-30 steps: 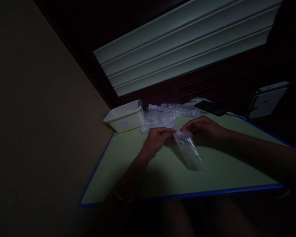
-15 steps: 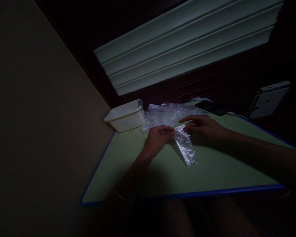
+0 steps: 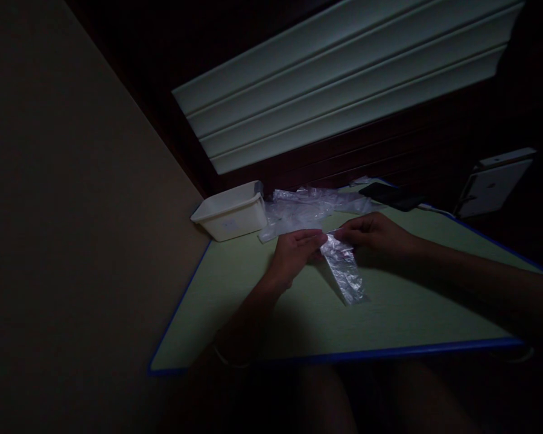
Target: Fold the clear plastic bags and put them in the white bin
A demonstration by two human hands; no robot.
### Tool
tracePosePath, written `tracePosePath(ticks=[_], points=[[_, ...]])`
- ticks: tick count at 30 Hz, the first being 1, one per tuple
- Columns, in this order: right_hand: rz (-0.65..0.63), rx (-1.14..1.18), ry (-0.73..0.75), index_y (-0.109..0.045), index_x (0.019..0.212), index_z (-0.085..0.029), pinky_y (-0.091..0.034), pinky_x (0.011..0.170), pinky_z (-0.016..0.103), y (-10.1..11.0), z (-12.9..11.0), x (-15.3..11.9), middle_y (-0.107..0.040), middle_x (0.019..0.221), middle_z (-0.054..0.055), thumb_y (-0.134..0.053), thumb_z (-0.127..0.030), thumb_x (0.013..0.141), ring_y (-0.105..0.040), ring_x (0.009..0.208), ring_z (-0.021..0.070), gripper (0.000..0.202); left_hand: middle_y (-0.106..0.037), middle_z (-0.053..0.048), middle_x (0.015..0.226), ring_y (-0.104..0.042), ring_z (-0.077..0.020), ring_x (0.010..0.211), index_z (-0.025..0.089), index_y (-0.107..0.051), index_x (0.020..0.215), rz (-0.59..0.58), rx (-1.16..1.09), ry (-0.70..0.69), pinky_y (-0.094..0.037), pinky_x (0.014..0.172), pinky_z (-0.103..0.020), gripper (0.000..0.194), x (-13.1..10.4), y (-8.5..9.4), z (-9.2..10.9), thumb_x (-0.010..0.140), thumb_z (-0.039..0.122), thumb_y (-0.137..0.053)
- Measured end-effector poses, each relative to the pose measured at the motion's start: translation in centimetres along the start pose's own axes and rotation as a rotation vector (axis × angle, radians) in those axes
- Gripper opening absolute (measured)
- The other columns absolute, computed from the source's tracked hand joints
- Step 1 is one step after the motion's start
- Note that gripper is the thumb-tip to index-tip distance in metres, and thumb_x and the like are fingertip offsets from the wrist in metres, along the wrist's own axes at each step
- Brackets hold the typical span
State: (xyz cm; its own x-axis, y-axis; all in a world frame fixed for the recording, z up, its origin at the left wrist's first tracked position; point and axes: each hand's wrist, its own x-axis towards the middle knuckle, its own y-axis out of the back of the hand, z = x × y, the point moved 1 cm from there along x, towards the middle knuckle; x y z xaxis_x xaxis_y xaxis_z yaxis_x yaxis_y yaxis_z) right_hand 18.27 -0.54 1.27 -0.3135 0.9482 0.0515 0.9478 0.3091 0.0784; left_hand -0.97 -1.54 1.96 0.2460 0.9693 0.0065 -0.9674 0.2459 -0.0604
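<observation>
A crinkled, see-through plastic bag [image 3: 345, 272], folded into a narrow strip, hangs from my fingers over the green tabletop [image 3: 271, 319]. My left hand [image 3: 295, 252] pinches its top left corner between thumb and fingers. At the top right corner, my right hand [image 3: 368, 234] grips the same bag, its fingers bent and pressed together. The lower end of the bag slants toward me and to the right. Dim light hides the fingertips in part.
A pile of clear plastic bags [image 3: 298, 208] lies at the back of the table. Left of it stands a white plastic bin [image 3: 230, 220]. A dark flat object [image 3: 391, 196] with a white cable rests at the back right. A silvery tablet [image 3: 495, 187] is beyond the right edge.
My right hand's raised fingers have come down and closed on the bag's top edge. My left thumb has moved slightly right over its corner, and the bag's lower end has shifted slightly right.
</observation>
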Motion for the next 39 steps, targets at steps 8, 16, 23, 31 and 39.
tracePosePath(ticks=[8, 16, 23, 31, 39], points=[[-0.070, -0.039, -0.020, -0.066, 0.064, -0.017, -0.037, 0.048, 0.025, -0.5, -0.6, -0.4, -0.060, 0.056, 0.000, -0.076, -0.045, 0.069, -0.049, 0.051, 0.0097, 0.030, -0.070, -0.007, 0.075, -0.061, -0.0138, 0.066, 0.010, -0.074, 0.082, 0.036, 0.003, -0.020, -0.051, 0.072, -0.033, 0.033, 0.5, -0.3, -1.2, 0.067, 0.039, -0.080], [-0.169, -0.006, -0.041, -0.068, 0.075, -0.015, -0.038, 0.051, 0.025, -0.2, 0.2, -0.1, -0.065, 0.066, 0.003, -0.074, -0.042, 0.072, -0.053, 0.055, 0.0104, 0.028, -0.069, -0.006, 0.073, -0.060, -0.0125, 0.064, 0.011, -0.074, 0.076, 0.090, 0.022, -0.045, -0.050, 0.072, -0.031, 0.029, 0.7, 0.8, -0.8, 0.067, 0.038, -0.080], [-0.149, 0.010, -0.032, -0.067, 0.073, -0.014, -0.035, 0.049, 0.025, -0.4, -0.1, -0.5, -0.058, 0.061, 0.000, -0.071, -0.050, 0.074, -0.046, 0.052, 0.0087, 0.035, -0.069, -0.007, 0.074, -0.061, -0.0132, 0.065, 0.010, -0.074, 0.080, 0.033, 0.035, -0.028, -0.050, 0.071, -0.031, 0.031, 0.6, 0.0, -1.1, 0.068, 0.038, -0.079], [-0.064, -0.040, -0.022, -0.070, 0.071, -0.015, -0.035, 0.048, 0.025, -0.3, 0.1, -0.2, -0.060, 0.059, 0.000, -0.071, -0.048, 0.073, -0.047, 0.051, 0.0095, 0.033, -0.072, -0.008, 0.079, -0.064, -0.0140, 0.067, 0.009, -0.073, 0.087, -0.027, -0.005, 0.027, -0.051, 0.070, -0.029, 0.038, 0.3, -0.7, -1.0, 0.062, 0.036, -0.084], [-0.068, -0.040, -0.011, -0.069, 0.070, -0.018, -0.035, 0.048, 0.027, 0.2, 0.4, 0.1, -0.057, 0.058, 0.000, -0.070, -0.050, 0.075, -0.046, 0.050, 0.0101, 0.032, -0.068, -0.005, 0.069, -0.062, -0.0100, 0.056, 0.009, -0.070, 0.071, 0.047, 0.027, 0.039, -0.051, 0.061, -0.026, 0.024, 0.3, -0.3, -0.6, 0.063, 0.027, -0.084]])
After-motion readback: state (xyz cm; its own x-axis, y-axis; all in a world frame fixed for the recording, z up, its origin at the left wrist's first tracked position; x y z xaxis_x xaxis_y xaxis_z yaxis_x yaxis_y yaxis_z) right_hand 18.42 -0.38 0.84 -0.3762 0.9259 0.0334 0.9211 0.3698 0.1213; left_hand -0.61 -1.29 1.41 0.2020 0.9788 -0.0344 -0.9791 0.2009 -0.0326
